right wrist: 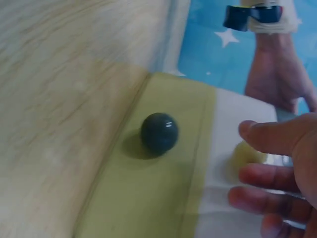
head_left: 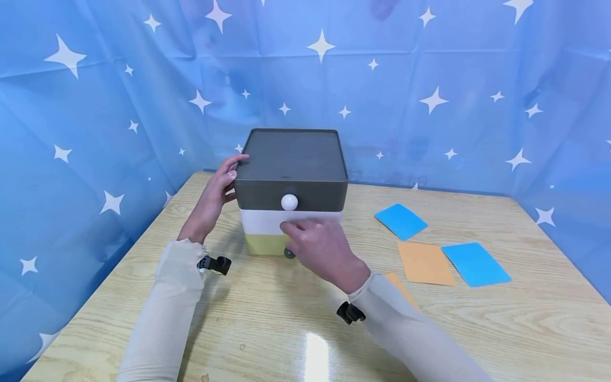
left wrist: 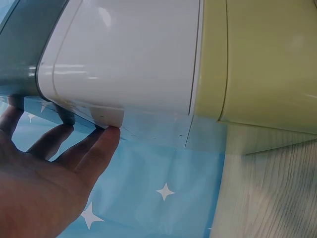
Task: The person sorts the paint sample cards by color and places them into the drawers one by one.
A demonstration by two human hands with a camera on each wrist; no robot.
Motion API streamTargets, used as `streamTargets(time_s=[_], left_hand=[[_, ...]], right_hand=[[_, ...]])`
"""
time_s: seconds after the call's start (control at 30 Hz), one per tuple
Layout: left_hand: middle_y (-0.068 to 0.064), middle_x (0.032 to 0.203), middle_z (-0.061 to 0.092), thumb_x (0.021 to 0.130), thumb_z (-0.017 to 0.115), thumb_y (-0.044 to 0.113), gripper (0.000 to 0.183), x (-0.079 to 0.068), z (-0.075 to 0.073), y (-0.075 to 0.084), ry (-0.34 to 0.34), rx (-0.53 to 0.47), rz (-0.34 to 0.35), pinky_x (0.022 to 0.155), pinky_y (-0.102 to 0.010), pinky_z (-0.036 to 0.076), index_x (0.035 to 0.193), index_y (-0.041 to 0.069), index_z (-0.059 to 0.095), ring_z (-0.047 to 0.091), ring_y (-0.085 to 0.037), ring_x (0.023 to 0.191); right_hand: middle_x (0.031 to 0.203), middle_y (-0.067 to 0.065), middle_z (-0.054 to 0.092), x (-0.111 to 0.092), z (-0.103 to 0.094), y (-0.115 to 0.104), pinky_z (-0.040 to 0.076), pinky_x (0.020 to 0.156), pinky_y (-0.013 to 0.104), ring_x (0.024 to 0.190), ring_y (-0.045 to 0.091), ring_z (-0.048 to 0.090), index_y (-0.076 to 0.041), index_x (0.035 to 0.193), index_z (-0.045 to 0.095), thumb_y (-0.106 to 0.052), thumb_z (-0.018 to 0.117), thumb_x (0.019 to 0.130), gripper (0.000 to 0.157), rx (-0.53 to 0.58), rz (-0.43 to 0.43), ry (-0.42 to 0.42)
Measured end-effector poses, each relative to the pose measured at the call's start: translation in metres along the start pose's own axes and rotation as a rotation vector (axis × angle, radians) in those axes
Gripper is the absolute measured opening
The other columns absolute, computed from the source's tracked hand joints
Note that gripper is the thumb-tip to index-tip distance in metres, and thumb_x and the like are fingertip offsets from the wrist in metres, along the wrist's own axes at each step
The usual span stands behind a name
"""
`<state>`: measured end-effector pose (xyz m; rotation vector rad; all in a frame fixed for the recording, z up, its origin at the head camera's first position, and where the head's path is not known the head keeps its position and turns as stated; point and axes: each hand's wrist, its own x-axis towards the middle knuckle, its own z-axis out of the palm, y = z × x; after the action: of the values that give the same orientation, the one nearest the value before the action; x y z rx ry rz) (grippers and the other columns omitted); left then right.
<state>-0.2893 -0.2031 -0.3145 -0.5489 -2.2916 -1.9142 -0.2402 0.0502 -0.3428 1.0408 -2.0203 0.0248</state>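
A small three-tier drawer unit (head_left: pixel 293 154) stands on the table, with a grey top drawer, a white middle drawer (head_left: pixel 260 220) and a yellow bottom drawer (head_left: pixel 263 245). My left hand (head_left: pixel 212 193) rests its fingertips on the unit's left side, thumb near the top edge; the left wrist view shows those fingers (left wrist: pixel 101 153) extended against the wall. In front of the white drawer is my right hand (head_left: pixel 329 249). Its thumb and fingers are spread about the yellow knob (right wrist: pixel 247 153); contact is unclear. A white knob (head_left: pixel 289 202) sits above, a dark knob (right wrist: pixel 159 133) below.
To the right lie blue sheets (head_left: pixel 401 221) and orange sheets (head_left: pixel 426 262) of paper, one orange piece partly behind my right forearm. A blue star-patterned curtain (head_left: pixel 382 95) hangs along the back and sides of the wooden table (head_left: pixel 258 329).
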Motion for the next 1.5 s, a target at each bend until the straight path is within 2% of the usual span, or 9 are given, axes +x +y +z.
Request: streamTargets(time_s=[0.2, 0.33, 0.43, 0.67, 0.97, 1.27, 1.5], left_hand=[[-0.004, 0.161, 0.034, 0.106, 0.029, 0.039, 0.049, 0.0, 0.0, 0.001, 0.003, 0.007, -0.003, 0.117, -0.062, 0.028, 0.153, 0.031, 0.037, 0.04, -0.032, 0.145], [-0.004, 0.162, 0.033, 0.105, 0.029, 0.039, 0.049, 0.0, 0.001, 0.001, 0.008, 0.008, -0.006, 0.117, -0.062, 0.028, 0.153, 0.031, 0.037, 0.04, -0.032, 0.145], [-0.003, 0.162, 0.033, 0.105, 0.029, 0.039, 0.049, 0.0, 0.001, 0.0, 0.006, 0.008, -0.007, 0.117, -0.062, 0.028, 0.153, 0.031, 0.037, 0.04, -0.032, 0.146], [-0.003, 0.161, 0.034, 0.105, 0.029, 0.04, 0.049, 0.0, 0.001, -0.001, 0.004, 0.017, -0.009, 0.116, -0.063, 0.029, 0.153, 0.031, 0.037, 0.04, -0.032, 0.145], [-0.005, 0.161, 0.034, 0.105, 0.029, 0.039, 0.049, -0.001, 0.0, 0.0, 0.007, 0.026, -0.011, 0.117, -0.064, 0.028, 0.153, 0.031, 0.037, 0.04, -0.033, 0.145], [-0.004, 0.161, 0.034, 0.106, 0.029, 0.041, 0.048, 0.0, -0.002, 0.0, 0.0, 0.038, -0.014, 0.117, -0.064, 0.027, 0.152, 0.033, 0.037, 0.039, -0.033, 0.146], [-0.005, 0.162, 0.032, 0.105, 0.029, 0.041, 0.048, 0.0, -0.002, 0.0, -0.002, 0.05, -0.016, 0.117, -0.066, 0.026, 0.152, 0.032, 0.036, 0.037, -0.034, 0.147]], right_hand=[[0.078, -0.006, 0.068, -0.005, 0.009, 0.001, 0.043, 0.046, 0.024, 0.061, 0.009, 0.061, -0.021, 0.1, 0.069, -0.017, 0.086, 0.074, 0.031, 0.011, 0.027, -0.058], [0.078, -0.006, 0.07, -0.005, 0.011, 0.001, 0.041, 0.045, 0.024, 0.058, 0.008, 0.057, -0.022, 0.098, 0.071, -0.005, 0.075, 0.082, 0.023, 0.022, 0.04, -0.061], [0.075, -0.006, 0.069, -0.005, 0.012, 0.001, 0.038, 0.044, 0.022, 0.055, 0.007, 0.051, -0.021, 0.095, 0.072, 0.003, 0.064, 0.086, 0.027, 0.025, 0.046, -0.055], [0.07, -0.006, 0.068, -0.006, 0.013, -0.001, 0.036, 0.045, 0.021, 0.054, 0.007, 0.047, -0.022, 0.093, 0.072, 0.006, 0.062, 0.087, 0.03, 0.022, 0.051, -0.067], [0.07, -0.007, 0.068, -0.009, 0.005, -0.007, 0.033, 0.045, 0.021, 0.056, 0.007, 0.053, -0.023, 0.093, 0.071, 0.006, 0.061, 0.085, 0.032, 0.022, 0.033, -0.061], [0.082, -0.006, 0.071, -0.013, -0.008, -0.014, 0.033, 0.051, 0.02, 0.064, 0.008, 0.057, -0.026, 0.093, 0.074, 0.002, 0.068, 0.083, 0.03, 0.012, -0.009, -0.049], [0.073, -0.007, 0.066, -0.018, -0.019, -0.023, 0.033, 0.049, 0.023, 0.059, 0.009, 0.053, -0.025, 0.089, 0.072, 0.004, 0.067, 0.08, 0.03, -0.01, -0.037, -0.018]])
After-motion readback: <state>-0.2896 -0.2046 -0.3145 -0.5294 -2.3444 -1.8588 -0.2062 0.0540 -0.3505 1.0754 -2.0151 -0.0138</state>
